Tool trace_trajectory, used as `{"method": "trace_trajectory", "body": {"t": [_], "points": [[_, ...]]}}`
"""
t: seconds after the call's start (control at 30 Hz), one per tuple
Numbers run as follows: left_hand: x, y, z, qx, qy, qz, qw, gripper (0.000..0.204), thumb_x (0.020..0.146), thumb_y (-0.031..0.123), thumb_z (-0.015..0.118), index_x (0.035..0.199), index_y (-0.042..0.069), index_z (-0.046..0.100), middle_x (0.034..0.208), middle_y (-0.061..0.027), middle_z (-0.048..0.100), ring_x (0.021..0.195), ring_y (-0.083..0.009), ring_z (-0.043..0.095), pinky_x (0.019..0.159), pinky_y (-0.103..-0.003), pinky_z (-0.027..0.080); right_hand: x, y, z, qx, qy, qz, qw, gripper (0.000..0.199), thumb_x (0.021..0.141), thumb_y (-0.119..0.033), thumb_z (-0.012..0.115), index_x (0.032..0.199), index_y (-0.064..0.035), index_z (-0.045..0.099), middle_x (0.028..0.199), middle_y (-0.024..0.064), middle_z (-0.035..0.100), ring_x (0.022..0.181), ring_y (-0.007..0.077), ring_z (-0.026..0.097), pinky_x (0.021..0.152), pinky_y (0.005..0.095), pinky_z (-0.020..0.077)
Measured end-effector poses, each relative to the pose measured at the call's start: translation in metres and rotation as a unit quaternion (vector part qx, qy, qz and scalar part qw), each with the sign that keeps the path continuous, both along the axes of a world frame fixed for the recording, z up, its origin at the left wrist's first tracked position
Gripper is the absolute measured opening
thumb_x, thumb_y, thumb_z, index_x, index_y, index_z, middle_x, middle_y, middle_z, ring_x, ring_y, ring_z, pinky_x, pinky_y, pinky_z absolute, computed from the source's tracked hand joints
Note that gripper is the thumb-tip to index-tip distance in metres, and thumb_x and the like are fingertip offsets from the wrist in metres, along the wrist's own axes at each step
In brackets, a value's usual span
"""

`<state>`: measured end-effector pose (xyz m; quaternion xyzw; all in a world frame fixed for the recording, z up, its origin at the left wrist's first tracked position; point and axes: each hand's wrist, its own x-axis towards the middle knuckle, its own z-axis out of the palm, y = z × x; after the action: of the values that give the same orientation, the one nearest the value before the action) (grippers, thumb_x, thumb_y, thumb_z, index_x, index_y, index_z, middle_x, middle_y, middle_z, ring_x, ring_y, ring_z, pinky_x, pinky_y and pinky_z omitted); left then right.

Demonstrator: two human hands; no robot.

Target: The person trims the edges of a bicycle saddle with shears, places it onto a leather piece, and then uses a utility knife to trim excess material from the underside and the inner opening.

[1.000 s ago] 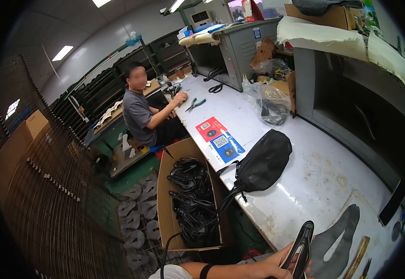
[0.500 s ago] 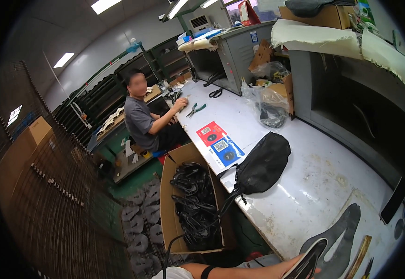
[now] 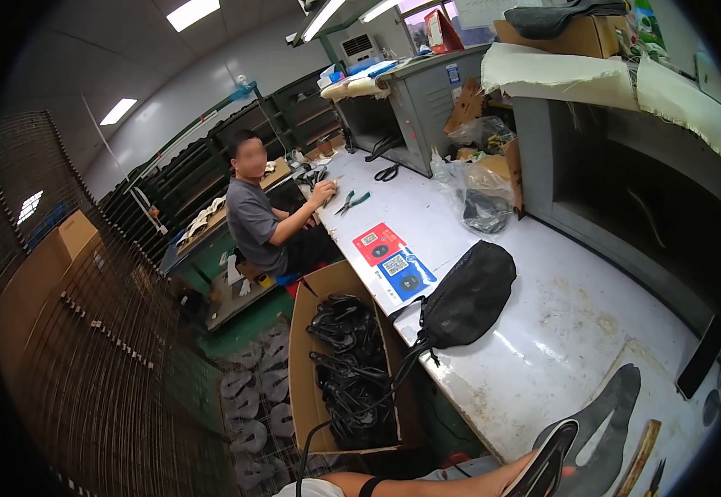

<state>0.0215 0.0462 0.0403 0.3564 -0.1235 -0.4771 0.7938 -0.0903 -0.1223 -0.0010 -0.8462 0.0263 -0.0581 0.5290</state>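
Head view: black shoe piece [image 3: 556,454], overlapping the left edge of the grey cut-out [image 3: 625,394], gripped by the left hand's [image 3: 520,475] fingers; probably light, flexible, best held by its rim. Beyond the cut-out, a black pouch [image 3: 472,294]; right hand unseen.

Held aslant in a bare grip [image 3: 520,475] at the lower edge of view: a long, narrow black piece [image 3: 549,464], shiny, rounded at the upper tip, edged with a pale line, and cut off at the lower end by the picture's border. Partly behind it, flat on the white surface [image 3: 576,331]: a dull grey cut-out [image 3: 616,402], tapering toward the upper right, with a long, pointed opening. Unclear whether touching each other.
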Motion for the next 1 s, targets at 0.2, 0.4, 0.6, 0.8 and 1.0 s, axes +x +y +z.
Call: {"method": "trace_trajectory", "body": {"t": [0.2, 0.4, 0.6, 0.8, 1.0], "points": [[-0.005, -0.002, 0.003, -0.005, 0.015, 0.022, 1.0, 0.104, 0.077, 0.007, 0.083, 0.161, 0.008, 0.02, 0.128, -0.007, 0.053, 0.1, -0.0122, 0.059, 0.081, -0.027, 0.054, -0.001, 0.0, -0.002, -0.063, -0.062, -0.01, 0.996, 0.019, 0.099, -0.009, 0.066, 0.109, 0.0073, 0.067, 0.075, 0.0312, 0.062, 0.068, 0.053, 0.058, 0.058, 0.0534, 0.0438], [-0.007, -0.003, -0.004, 0.013, 0.005, 0.022, 1.0, 0.103, 0.076, 0.005, 0.082, 0.16, 0.01, 0.022, 0.143, -0.0103, 0.052, 0.104, -0.0133, 0.059, 0.084, -0.028, 0.054, 0.0, -0.003, -0.005, -0.093, -0.074, 0.023, 0.993, 0.029, 0.1, -0.007, 0.064, 0.122, 0.0114, 0.061, 0.07, 0.031, 0.059, 0.06, 0.0511, 0.057, 0.053, 0.0529, 0.0423], [-0.012, -0.006, -0.015, 0.0, 0.024, 0.04, 0.999, 0.101, 0.076, 0.001, 0.078, 0.159, 0.01, 0.021, 0.143, -0.0114, 0.052, 0.101, -0.014, 0.061, 0.081, -0.028, 0.055, -0.004, -0.008, -0.007, -0.107, -0.056, 0.034, 0.992, 0.033, 0.101, -0.009, 0.063, 0.127, 0.0113, 0.06, 0.069, 0.0308, 0.059, 0.059, 0.0506, 0.057, 0.052, 0.0529, 0.0425], [-0.013, -0.011, -0.016, 0.006, -0.019, 0.018, 1.0, 0.108, 0.081, 0.008, 0.086, 0.162, 0.013, 0.015, 0.13, -0.0089, 0.053, 0.103, -0.0143, 0.06, 0.083, -0.03, 0.054, -0.007, -0.017, -0.013, -0.071, -0.037, 0.021, 0.997, 0.032, 0.101, -0.012, 0.063, 0.125, 0.009, 0.062, 0.071, 0.0303, 0.062, 0.06, 0.0494, 0.059, 0.055, 0.0524, 0.0451], [-0.007, -0.016, -0.025, -0.102, -0.028, 0.193, 0.976, 0.101, 0.085, 0.016, 0.087, 0.16, 0.009, 0.02, 0.131, -0.0098, 0.055, 0.109, -0.0208, 0.062, 0.089, -0.038, 0.053, -0.015, -0.03, -0.012, -0.052, -0.022, 0.07, 0.996, 0.032, 0.099, -0.012, 0.066, 0.123, 0.0089, 0.066, 0.077, 0.0292, 0.066, 0.066, 0.0489, 0.064, 0.06, 0.0532, 0.0483]]}}
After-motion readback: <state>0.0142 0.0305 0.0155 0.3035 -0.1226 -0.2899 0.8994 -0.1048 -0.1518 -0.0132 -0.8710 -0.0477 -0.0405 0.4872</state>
